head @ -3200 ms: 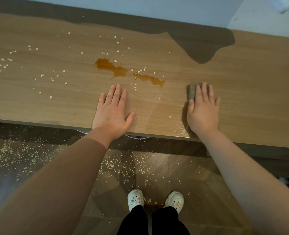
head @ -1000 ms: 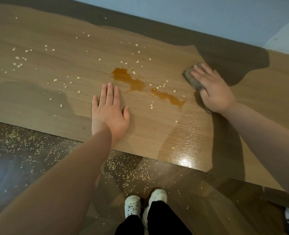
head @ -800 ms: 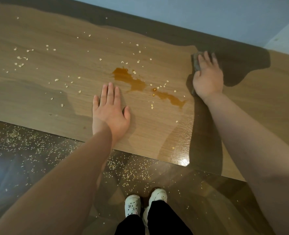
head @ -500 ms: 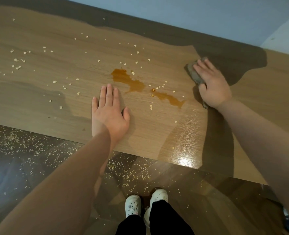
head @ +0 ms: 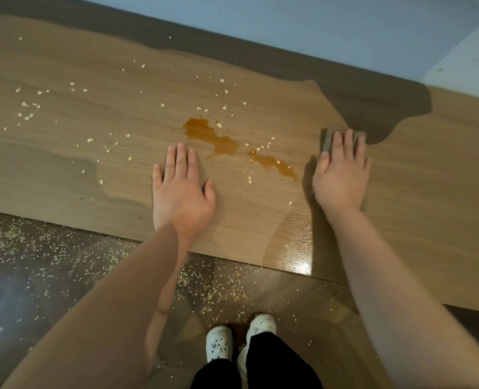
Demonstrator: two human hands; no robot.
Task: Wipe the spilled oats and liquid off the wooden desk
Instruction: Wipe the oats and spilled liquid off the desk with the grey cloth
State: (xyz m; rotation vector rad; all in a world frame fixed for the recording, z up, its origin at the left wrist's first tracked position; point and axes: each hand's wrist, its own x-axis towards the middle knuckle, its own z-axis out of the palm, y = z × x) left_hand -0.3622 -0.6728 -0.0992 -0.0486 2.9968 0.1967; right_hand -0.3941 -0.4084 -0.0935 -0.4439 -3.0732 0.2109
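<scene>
Head view showed the left grip (head: 180, 197) lying flat on the table (head: 429, 192), fingers straight and thumb out, holding nothing. The right grip (head: 341, 175) pressed straight fingers down on a grey-brown wiping pad (head: 326, 141), which showed just past its fingertips. The brown liquid (head: 213, 137) lay between the two grips, just beyond the left grip's fingertips, with oats (head: 27, 116) scattered around it and well out past the left grip's outer side.

The right hand (head: 341, 175) covers most of the pad (head: 327, 139); only its far and left edges show, and I cannot tell if it is cloth or sponge. The desk (head: 50, 178) runs out of the picture at left and right. The lower edge cuts the legs (head: 260, 366).
</scene>
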